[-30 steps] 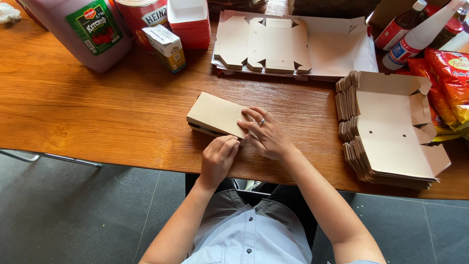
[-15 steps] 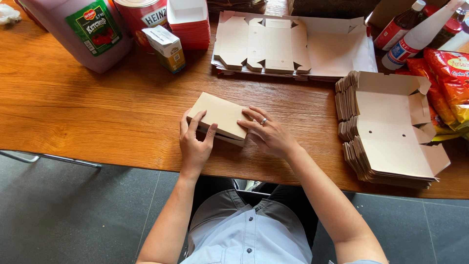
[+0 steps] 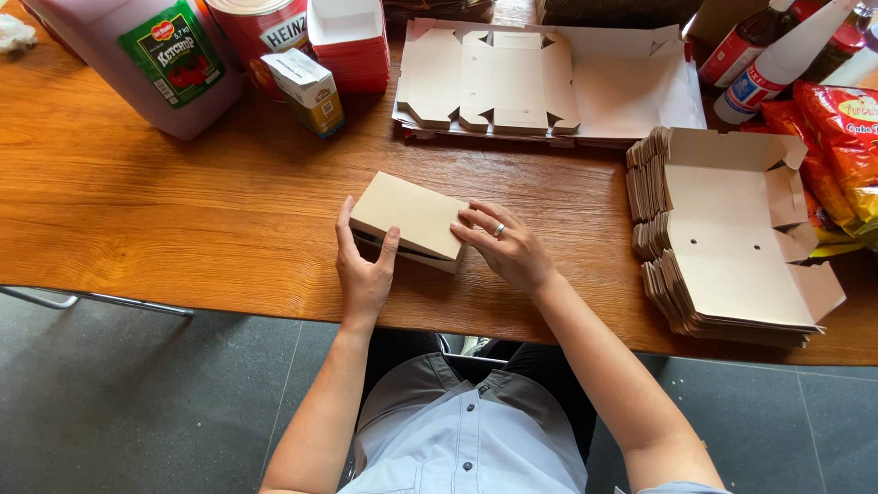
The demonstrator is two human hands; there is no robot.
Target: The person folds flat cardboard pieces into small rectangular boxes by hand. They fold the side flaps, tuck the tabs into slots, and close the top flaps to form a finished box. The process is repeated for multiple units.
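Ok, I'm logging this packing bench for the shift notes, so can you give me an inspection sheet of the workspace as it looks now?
Surface: wooden table, grain visible, person seated at its near edge.
Job's things: closed cardboard box lying flat; stack of folded open boxes on the right; pile of flat box blanks behind.
Clutter: large ketchup jug, red can, small carton, red trays, sauce bottles, snack bags.
Hands: left hand grips the box's left end; right hand presses fingers on its right edge.
Cables: nothing seen.
Surroundings: grey tiled floor, metal table leg.
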